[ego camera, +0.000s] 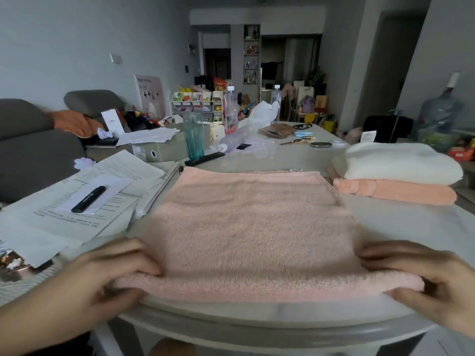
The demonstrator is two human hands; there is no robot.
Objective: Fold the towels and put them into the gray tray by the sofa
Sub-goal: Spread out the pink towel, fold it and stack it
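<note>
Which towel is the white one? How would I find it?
Look at the table's far right side, past the pink towel held by both hands. Two folded towels are stacked there. The white towel lies on top, over an orange towel.

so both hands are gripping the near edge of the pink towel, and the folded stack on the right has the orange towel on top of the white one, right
Not quite. The head view shows the white towel lying on top of the orange towel, not under it. The rest holds: the left hand and right hand both grip the near edge of the pink towel.
</note>
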